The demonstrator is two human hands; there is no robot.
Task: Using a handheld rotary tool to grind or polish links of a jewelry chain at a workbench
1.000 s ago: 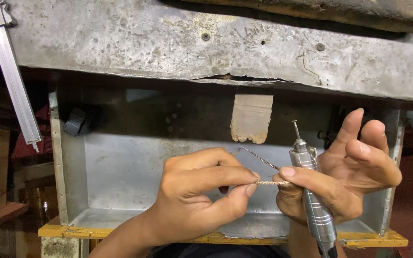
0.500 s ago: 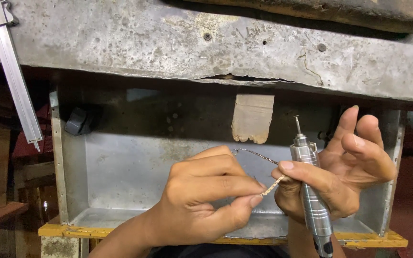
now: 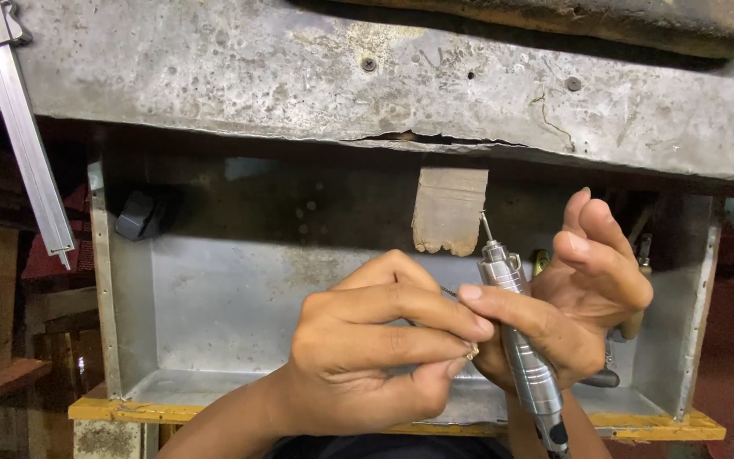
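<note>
In the head view, the left hand (image 3: 367, 357) sits at lower centre of the frame, its thumb and forefinger closed tight on a tiny pale workpiece (image 3: 472, 350) that only peeps out at the fingertips; what it is exactly is too small to tell. A thin wire (image 3: 448, 291) shows just above the knuckles, running toward the tool. The right hand (image 3: 571, 314), right of centre, holds a slim metal rotary handpiece (image 3: 520, 348) upright: the thumb presses it against the palm, while the other fingers stand half open and fanned upward, gripping nothing. The fine bit (image 3: 485, 226) points up, well clear of the small piece.

As a judgement, the work looks to be in a handling pause: the piece is gripped and brought just beside the tool's body, yet the bit is not on it, so any cutting or drilling on it is not in progress here. No finished mark can be seen on the piece.

Below and behind the hands lies an open sheet-metal tray (image 3: 214, 297), grey and scuffed, with a yellow-painted front edge (image 3: 129, 412). Above it, across the upper frame, runs a worn, cracked bench top (image 3: 299, 76). A metal bar (image 3: 27, 153) hangs at upper left. A wooden peg (image 3: 448, 208) juts down at centre. The room behind is dim.
</note>
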